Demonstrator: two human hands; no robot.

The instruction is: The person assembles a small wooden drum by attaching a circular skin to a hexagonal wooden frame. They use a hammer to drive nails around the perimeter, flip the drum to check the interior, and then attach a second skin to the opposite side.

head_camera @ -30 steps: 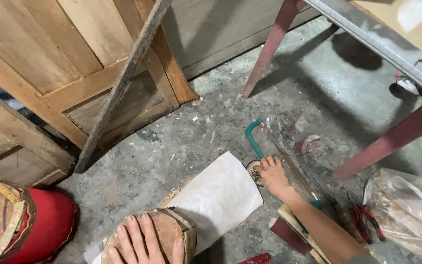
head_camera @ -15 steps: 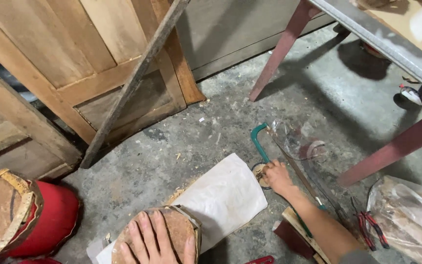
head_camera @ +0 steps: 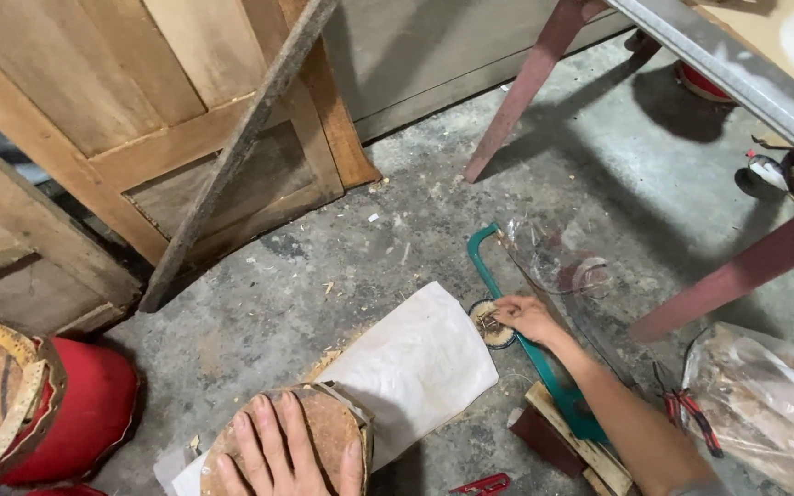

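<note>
Left hand [head_camera: 291, 450] is laid flat, fingers spread, on a round wooden block [head_camera: 323, 432]; small nails in a tin lid [head_camera: 489, 323] are being pinched by the right hand [head_camera: 527, 317], beside a green hacksaw [head_camera: 516, 321].

My head camera is looking steeply down at the concrete floor [head_camera: 342, 266], close over my left hand [head_camera: 282, 450] and right hand [head_camera: 527, 317].

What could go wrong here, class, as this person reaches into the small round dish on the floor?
1. The right hand picks at small nails in the dish: pricked fingertips seem possible.
2. The green-framed saw lies right under that forearm, so a scrape seems possible.
3. The left hand presses a round leather-topped piece, which might tip.
</note>
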